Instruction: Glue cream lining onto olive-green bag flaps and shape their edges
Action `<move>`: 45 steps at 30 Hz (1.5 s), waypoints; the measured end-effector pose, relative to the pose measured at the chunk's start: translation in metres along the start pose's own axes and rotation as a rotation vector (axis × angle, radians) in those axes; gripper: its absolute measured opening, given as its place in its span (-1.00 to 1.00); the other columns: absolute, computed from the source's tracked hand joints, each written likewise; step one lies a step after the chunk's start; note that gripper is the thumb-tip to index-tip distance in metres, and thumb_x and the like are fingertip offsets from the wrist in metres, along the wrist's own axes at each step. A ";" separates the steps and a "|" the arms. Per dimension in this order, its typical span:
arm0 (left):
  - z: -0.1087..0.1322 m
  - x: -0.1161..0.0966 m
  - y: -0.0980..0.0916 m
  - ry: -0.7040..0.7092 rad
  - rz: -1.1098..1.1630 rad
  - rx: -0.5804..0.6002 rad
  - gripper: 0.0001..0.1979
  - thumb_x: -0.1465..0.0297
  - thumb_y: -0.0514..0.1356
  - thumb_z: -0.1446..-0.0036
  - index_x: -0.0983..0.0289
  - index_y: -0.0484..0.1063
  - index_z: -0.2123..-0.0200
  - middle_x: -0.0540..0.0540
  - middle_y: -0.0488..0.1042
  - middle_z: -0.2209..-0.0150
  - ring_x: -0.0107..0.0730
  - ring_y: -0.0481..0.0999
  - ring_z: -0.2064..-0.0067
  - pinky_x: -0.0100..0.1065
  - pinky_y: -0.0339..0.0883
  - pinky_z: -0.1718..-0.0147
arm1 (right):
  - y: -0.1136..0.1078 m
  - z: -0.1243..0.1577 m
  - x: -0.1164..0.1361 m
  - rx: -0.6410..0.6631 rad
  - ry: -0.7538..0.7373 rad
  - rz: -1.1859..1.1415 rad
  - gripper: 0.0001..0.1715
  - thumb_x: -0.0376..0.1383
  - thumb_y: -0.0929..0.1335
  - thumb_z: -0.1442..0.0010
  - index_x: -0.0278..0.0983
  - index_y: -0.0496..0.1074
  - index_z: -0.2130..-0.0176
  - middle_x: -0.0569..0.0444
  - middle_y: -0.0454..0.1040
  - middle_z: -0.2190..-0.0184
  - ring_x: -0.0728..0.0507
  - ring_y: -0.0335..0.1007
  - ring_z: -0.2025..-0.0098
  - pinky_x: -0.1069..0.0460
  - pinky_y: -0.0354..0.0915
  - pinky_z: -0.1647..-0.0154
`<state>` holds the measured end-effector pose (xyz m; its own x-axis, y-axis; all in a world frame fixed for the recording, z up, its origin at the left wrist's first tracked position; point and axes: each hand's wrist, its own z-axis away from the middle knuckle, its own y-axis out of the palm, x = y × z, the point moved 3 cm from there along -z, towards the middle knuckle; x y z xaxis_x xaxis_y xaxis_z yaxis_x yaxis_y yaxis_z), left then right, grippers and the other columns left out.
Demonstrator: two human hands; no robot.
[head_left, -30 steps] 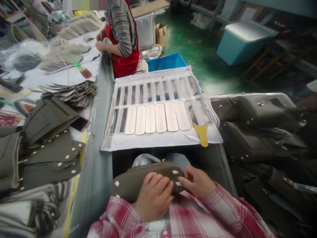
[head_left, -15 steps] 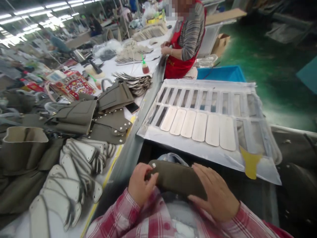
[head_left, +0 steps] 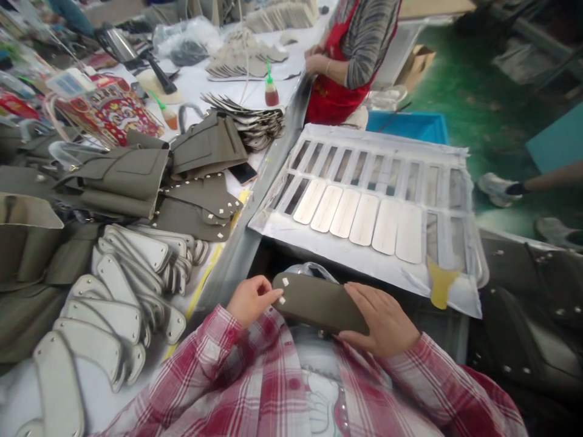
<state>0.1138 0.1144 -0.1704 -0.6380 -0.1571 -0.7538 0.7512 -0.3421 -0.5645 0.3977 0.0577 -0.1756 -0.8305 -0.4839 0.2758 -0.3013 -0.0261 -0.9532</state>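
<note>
An olive handbag [head_left: 319,303] with a smooth, rounded flap sits at my lap, its long side across my body. Two small white squares mark its left end, and a clear-wrapped handle [head_left: 314,268] rises behind it. My right hand [head_left: 382,315] grips the bag's right end, fingers over the top and thumb along the lower edge. At the left end my left hand [head_left: 250,300] is closed, thumb and forefinger together beside the white squares. Whatever lies between those fingertips is hidden.
On my left, the table holds pale curved straps [head_left: 104,309], olive bag bodies [head_left: 113,176] and a phone [head_left: 243,173]. Ahead stands a white slotted rack [head_left: 273,233] with several pale oval panels and a yellow tab [head_left: 441,282]. A person in a red apron [head_left: 330,91] stands beyond.
My left hand has shifted left off the bag's corner, uncovering a second white square. My right hand still holds the other end. The view has tilted down, and a walker's feet appear at right.
</note>
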 end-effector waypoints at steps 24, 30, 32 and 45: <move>-0.007 0.017 0.005 -0.068 0.286 0.011 -0.69 0.21 0.24 0.05 0.32 0.31 0.60 -0.08 0.25 0.64 -0.55 0.18 0.56 -0.47 0.07 0.55 | 0.016 -0.067 0.060 -0.016 -0.019 -0.018 -0.23 0.03 0.36 -0.05 -0.40 0.24 -0.09 -0.20 0.29 -0.07 -0.32 0.20 -0.07 -0.21 0.21 -0.03; -0.010 0.021 0.004 -0.064 0.283 0.054 -0.71 0.24 0.25 0.06 0.32 0.31 0.60 -0.08 0.26 0.64 -0.55 0.19 0.57 -0.47 0.05 0.58 | 0.016 -0.077 0.064 0.026 -0.059 -0.005 -0.18 0.04 0.38 -0.04 -0.35 0.20 -0.14 -0.16 0.26 -0.10 -0.31 0.19 -0.08 -0.21 0.22 -0.02; -0.011 0.024 0.004 -0.057 0.292 0.078 -0.71 0.24 0.26 0.06 0.32 0.30 0.59 -0.09 0.26 0.64 -0.55 0.20 0.57 -0.47 0.05 0.58 | 0.018 -0.083 0.068 0.054 -0.081 -0.006 -0.17 0.06 0.36 -0.05 -0.31 0.18 -0.17 -0.13 0.25 -0.13 -0.32 0.17 -0.09 -0.21 0.20 -0.02; -0.030 0.041 0.005 0.011 0.891 0.447 -0.51 0.27 0.36 0.12 0.24 0.19 0.19 -0.12 0.20 0.40 -0.55 0.37 0.52 -0.32 0.43 0.53 | 0.026 -0.115 0.098 0.031 0.030 -0.084 -0.25 -0.03 0.39 0.00 -0.41 0.21 -0.04 -0.25 0.33 0.04 -0.34 0.26 0.01 -0.19 0.20 0.02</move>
<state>0.0966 0.1342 -0.2150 0.1311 -0.5183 -0.8451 0.8207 -0.4215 0.3858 0.2546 0.1104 -0.1590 -0.8166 -0.4525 0.3584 -0.3565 -0.0929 -0.9297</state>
